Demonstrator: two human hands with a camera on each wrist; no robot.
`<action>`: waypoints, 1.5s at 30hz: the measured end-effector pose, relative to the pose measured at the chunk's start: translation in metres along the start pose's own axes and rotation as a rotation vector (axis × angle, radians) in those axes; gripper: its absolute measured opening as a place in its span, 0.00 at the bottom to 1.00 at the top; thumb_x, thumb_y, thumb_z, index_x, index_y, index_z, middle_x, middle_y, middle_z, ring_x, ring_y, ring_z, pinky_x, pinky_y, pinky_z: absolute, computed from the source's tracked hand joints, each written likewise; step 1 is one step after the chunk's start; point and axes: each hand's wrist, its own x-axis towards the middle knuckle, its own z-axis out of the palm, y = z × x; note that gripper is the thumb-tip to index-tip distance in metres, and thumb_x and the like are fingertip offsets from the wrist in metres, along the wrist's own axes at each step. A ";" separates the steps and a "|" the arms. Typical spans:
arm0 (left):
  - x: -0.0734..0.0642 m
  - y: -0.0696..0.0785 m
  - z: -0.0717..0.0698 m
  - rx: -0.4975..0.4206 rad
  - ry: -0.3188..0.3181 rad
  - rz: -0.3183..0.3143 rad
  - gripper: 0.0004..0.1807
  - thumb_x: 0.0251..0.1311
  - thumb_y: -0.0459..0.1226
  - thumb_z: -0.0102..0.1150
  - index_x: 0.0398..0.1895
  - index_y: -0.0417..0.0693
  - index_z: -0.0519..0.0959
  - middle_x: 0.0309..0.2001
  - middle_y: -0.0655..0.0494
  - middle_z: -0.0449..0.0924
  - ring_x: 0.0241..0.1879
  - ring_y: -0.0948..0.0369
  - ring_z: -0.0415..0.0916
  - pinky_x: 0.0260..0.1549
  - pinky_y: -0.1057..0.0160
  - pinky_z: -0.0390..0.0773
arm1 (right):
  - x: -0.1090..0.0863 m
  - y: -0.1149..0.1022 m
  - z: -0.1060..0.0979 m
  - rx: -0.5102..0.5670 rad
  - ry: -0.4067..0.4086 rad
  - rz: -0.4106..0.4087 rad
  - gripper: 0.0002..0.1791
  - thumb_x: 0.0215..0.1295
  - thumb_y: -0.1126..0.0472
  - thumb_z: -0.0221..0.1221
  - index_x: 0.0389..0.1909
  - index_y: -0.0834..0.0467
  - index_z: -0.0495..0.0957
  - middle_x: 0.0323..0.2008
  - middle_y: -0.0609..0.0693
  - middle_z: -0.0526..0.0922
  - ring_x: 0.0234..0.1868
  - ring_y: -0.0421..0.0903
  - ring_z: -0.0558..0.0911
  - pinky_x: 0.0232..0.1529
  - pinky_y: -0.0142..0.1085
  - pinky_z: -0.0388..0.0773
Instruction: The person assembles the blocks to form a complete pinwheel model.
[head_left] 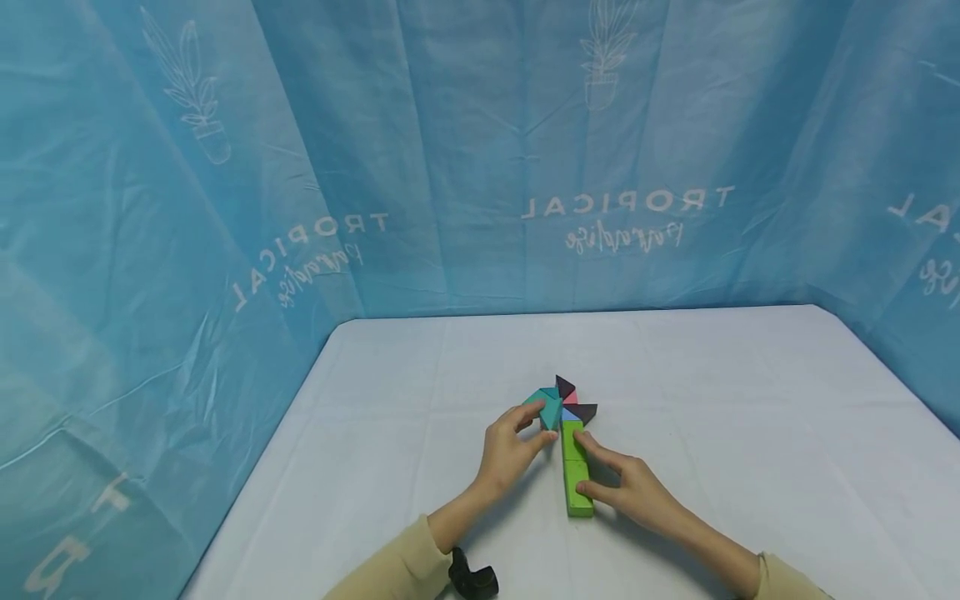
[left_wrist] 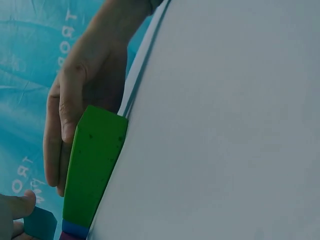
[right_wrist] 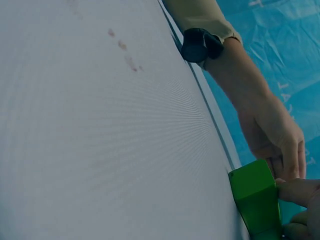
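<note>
In the head view my left hand (head_left: 504, 457) pinches a teal angular block (head_left: 552, 412) between thumb and fingers, just left of a row of blocks. Two bright green blocks (head_left: 573, 442) lie end to end, pointing toward me. Along their right side is my right hand (head_left: 637, 493), with its thumb at the nearer block and a fingertip at the farther one. Beyond the green stand a blue piece (head_left: 570, 414), a dark triangle (head_left: 583, 412), a pink piece (head_left: 572, 398) and another dark triangle (head_left: 565, 386). The left wrist view shows the teal block (left_wrist: 42, 223) at lower left.
A white cloth-covered table (head_left: 712, 400) spreads around the blocks. Blue printed curtains (head_left: 480, 150) hang behind it and along the sides. A black device (head_left: 472, 577) sits at the left sleeve's cuff.
</note>
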 end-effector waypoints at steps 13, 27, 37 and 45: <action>-0.019 -0.009 0.005 0.018 -0.025 -0.063 0.27 0.49 0.37 0.71 0.54 0.39 0.77 0.50 0.50 0.79 0.50 0.58 0.77 0.51 0.62 0.75 | 0.001 0.000 0.000 -0.006 -0.007 0.001 0.40 0.59 0.48 0.63 0.70 0.55 0.60 0.68 0.58 0.59 0.68 0.57 0.57 0.63 0.58 0.56; -0.020 -0.013 0.005 0.060 -0.045 -0.082 0.31 0.48 0.39 0.72 0.56 0.37 0.74 0.51 0.46 0.77 0.48 0.56 0.78 0.49 0.63 0.76 | 0.000 -0.002 0.001 0.011 -0.011 0.010 0.40 0.59 0.49 0.64 0.70 0.55 0.60 0.68 0.58 0.59 0.68 0.57 0.57 0.63 0.58 0.56; -0.014 -0.014 0.005 -0.106 -0.056 -0.168 0.28 0.50 0.35 0.70 0.54 0.32 0.74 0.49 0.41 0.78 0.42 0.57 0.81 0.38 0.72 0.78 | 0.001 -0.001 0.000 0.002 -0.013 0.003 0.40 0.59 0.49 0.63 0.70 0.55 0.60 0.68 0.58 0.59 0.68 0.57 0.58 0.62 0.57 0.57; -0.006 -0.018 0.006 -0.107 -0.025 -0.161 0.23 0.51 0.32 0.68 0.51 0.30 0.76 0.46 0.40 0.80 0.39 0.58 0.82 0.37 0.72 0.79 | 0.001 0.000 0.000 0.003 -0.010 -0.008 0.40 0.59 0.49 0.64 0.70 0.56 0.60 0.68 0.58 0.59 0.68 0.56 0.58 0.63 0.56 0.57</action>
